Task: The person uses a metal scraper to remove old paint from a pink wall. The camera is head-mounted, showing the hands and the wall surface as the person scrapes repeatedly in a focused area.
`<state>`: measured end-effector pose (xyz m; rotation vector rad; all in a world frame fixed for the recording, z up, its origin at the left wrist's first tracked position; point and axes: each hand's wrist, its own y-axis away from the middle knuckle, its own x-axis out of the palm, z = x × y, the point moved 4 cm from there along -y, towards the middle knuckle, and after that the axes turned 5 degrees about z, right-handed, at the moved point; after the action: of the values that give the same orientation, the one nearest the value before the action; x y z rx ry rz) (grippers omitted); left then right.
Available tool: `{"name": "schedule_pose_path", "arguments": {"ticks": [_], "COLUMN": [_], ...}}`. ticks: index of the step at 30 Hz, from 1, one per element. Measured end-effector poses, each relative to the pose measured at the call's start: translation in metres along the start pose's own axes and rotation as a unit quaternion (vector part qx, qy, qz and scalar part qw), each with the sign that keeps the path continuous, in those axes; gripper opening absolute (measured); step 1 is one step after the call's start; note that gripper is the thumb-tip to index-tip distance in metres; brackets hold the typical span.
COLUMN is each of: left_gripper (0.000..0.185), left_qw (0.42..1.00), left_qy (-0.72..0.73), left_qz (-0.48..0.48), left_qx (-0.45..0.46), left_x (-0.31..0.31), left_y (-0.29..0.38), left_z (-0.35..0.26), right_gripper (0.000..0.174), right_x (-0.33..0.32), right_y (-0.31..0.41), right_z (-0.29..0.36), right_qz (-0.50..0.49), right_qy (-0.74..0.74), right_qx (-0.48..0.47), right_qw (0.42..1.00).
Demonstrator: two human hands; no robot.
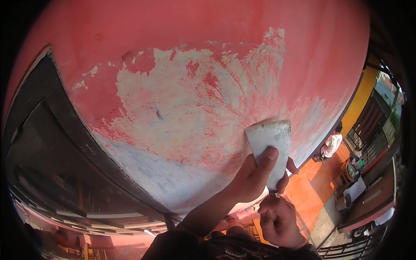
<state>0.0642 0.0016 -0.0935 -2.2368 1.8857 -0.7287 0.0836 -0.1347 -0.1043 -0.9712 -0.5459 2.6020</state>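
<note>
A broad metal scraper (272, 136) is held against a wall (312, 55) painted red, its wide edge at the lower right of a large patch of bare, pale plaster (169, 87). My left hand (260, 172) grips the blade, thumb on its face and fingers round the far side. Below it, my right hand (279, 219) is closed round the scraper's handle, which it mostly hides; only the metal collar shows. Scratches and bits of red paint mark the plaster patch. Lower down the wall shows whitish blue.
A dark-framed window (48, 143) borders the wall at the left. Far below at the right, a person (332, 144) in a light shirt is on the orange floor (307, 185). Containers (351, 170) stand near a brown surface. My feet are above a wooden structure (260, 230).
</note>
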Motion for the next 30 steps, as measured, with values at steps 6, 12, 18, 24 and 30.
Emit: {"name": "schedule_pose_path", "arguments": {"ticks": [6,12,18,24,30], "left_gripper": [0.069,0.068,0.069,0.068,0.068], "left_qw": [1.0,1.0,0.999,0.999,1.0], "left_qy": [0.017,0.018,0.002,-0.016,0.011], "left_qz": [0.007,-0.008,-0.016,-0.013,-0.012], "left_qx": [0.014,0.007,0.037,0.031,0.021], "left_x": [0.0,0.001,0.0,0.002,0.001], "left_y": [-0.001,-0.001,-0.004,-0.003,-0.007], "left_z": [0.009,0.013,0.008,-0.001,0.015], "right_gripper": [0.013,0.008,0.015,0.013,0.012], "right_x": [0.001,0.0,-0.006,-0.009,-0.006], "right_y": [0.005,0.005,0.002,-0.004,0.003], "right_z": [-0.007,-0.005,-0.008,-0.002,-0.013], "right_qz": [-0.002,-0.027,0.006,0.024,0.018], "right_qy": [0.013,-0.005,0.028,0.038,-0.034], "right_qx": [-0.005,0.04,0.002,-0.016,0.049], "right_qw": [1.0,0.999,1.0,0.999,0.998]}}
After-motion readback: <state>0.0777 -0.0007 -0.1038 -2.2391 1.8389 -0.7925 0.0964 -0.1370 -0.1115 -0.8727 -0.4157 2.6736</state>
